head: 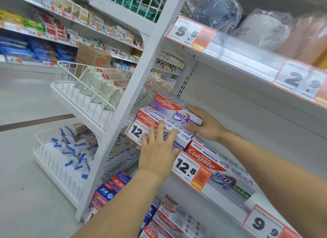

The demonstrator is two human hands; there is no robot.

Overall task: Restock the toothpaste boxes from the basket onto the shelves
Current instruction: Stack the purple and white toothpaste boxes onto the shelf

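Observation:
A purple and red Colgate 360 toothpaste box [174, 109] lies on top of a stack of like boxes [159, 120] at the left end of the middle shelf [265, 167]. My right hand [206, 123] grips the top box's right end, thumb under and fingers behind. My left hand [159, 149] rests flat with fingers spread against the front of the lower boxes. Another Colgate box [217, 165] lies to the right on the same shelf. More toothpaste boxes [169, 218] fill the shelf below. No basket is in view.
Price tags reading 12.8 [187, 168] and 9.9 [263, 225] hang on the shelf edge. The upper shelf [230, 50] holds plastic-wrapped goods. Left of the white upright [141, 74], wire baskets [74, 99] hold packets. An aisle floor [26, 167] and far shelves lie beyond.

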